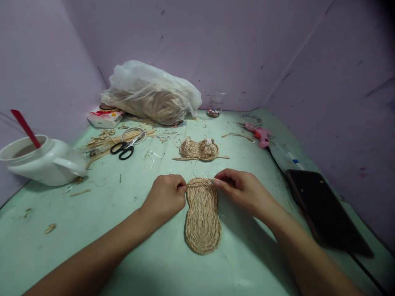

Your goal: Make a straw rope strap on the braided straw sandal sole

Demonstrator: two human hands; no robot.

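Observation:
A slipper-sole-shaped piece of coiled straw cord (203,222) lies flat on the table, narrow at its middle. Across its far end runs a thin straw cord (200,183), whose ends reach toward my fingers. My left hand (168,193) is closed in a fist at the sole's left edge, apparently gripping one end of the cord. On the right edge, my right hand (237,187) pinches the other end between thumb and fingertips. Just beyond lies a second woven straw piece (199,149) with rolled straw decorations on top and a strand along its near edge.
Black-handled scissors (126,150) lie by loose straw (103,150). At left stands a white pitcher (51,162) with a red stick. Behind are a plastic bag (154,92), a tissue pack (105,118) and a cup of beads (215,109). A pink glue gun (261,135) and dark tablet-like device (327,211) lie right.

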